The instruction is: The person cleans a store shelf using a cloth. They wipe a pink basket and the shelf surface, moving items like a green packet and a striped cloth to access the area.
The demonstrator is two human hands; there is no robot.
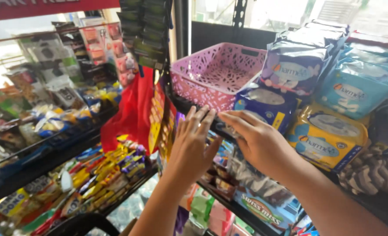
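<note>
Head view. The pink perforated basket (218, 70) sits on the upper shelf (181, 104), tilted toward me; its inside shows bare mesh, no contents visible. To its right, soft packs fill the same shelf: a dark blue pack (266, 107) just beside the basket, a purple-grey pack (292, 70) above it, a light blue pack (355, 89) further right and a yellow pack (327, 135) below that.

My left hand (193, 146) is raised flat against the front edge of the upper shelf, fingers (200, 118) extended and close together, tips touching the edge just below the basket. Its grip is not closed on anything. My right hand (257, 140) lies beside it, fingers pointing left along the same edge, pressed onto a dark strip (220, 127) there; whether that grip pinches the strip I cannot tell. The dark blue pack sits directly above the right hand.

Hanging yellow-and-red sachet strips (159, 116) and a red bag (130, 116) crowd the left of the hands. Below, a lower shelf (229, 199) carries boxed goods. A side rack (50, 157) holds snack packets.
</note>
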